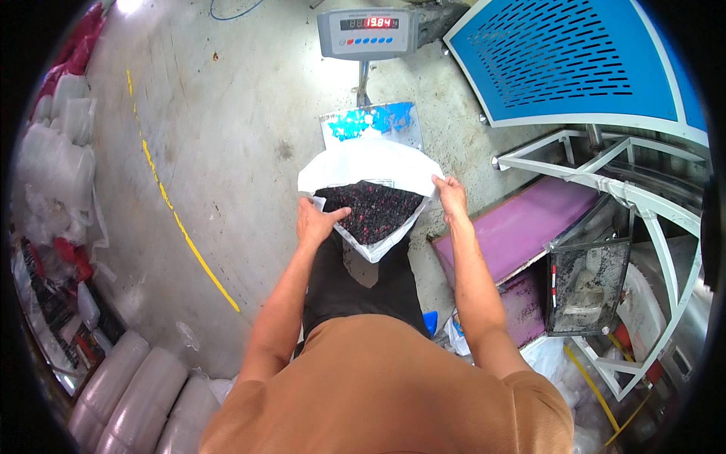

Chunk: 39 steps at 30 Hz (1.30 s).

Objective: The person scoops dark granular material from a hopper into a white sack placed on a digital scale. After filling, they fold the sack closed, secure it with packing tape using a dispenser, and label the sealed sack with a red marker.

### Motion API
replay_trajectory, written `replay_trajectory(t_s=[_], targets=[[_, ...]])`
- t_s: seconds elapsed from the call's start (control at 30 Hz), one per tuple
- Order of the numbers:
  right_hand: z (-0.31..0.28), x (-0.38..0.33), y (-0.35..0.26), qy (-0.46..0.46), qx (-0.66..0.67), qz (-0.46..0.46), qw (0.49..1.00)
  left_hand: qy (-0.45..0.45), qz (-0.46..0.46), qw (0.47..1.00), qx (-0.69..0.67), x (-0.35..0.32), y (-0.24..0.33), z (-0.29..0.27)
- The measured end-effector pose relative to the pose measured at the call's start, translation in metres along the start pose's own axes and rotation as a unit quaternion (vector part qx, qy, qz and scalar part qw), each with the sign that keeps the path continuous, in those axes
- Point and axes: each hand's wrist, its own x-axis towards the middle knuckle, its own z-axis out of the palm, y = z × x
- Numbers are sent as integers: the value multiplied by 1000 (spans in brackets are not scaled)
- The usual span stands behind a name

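A white sack [370, 160] stands with its mouth spread wide in front of my legs. Inside it lie dark granules [370, 208] flecked with red and pink. At the left rim is my left hand [316, 221], its thumb inside over the granules and its other fingers outside, largely hidden. My right hand [451, 198] pinches the right edge of the sack's mouth. Just beyond the sack shows the blue-and-metal platform of a floor scale [333, 136], and its grey display head [368, 36] with lit red digits rises on a post.
Blue slotted machine panels [560, 57] and a white metal frame [658, 212] stand at the right. Below them lie a pink-purple panel [522, 223] and a dirty dark tray [588, 291]. Clear plastic rolls [144, 393] sit at lower left. A yellow line [170, 200] crosses the grey floor.
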Motion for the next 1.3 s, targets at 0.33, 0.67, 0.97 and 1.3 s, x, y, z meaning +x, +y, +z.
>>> replay_trajectory(t_s=[0.33,0.67,0.97,1.3], targets=[[-10,-9,-3,-22,-58,-19,998,59,13,996,71,18,-23,10],[-14,-6,24,70,-30,-116,990,73,25,997,-1,22,-49,-30],[-41,-88,25,61,-273,-268,922,12,378,920,100,-47,-22,-59],[-7,-116,23,-157,-372,-360,841,-134,465,841,243,-50,-1,-10]])
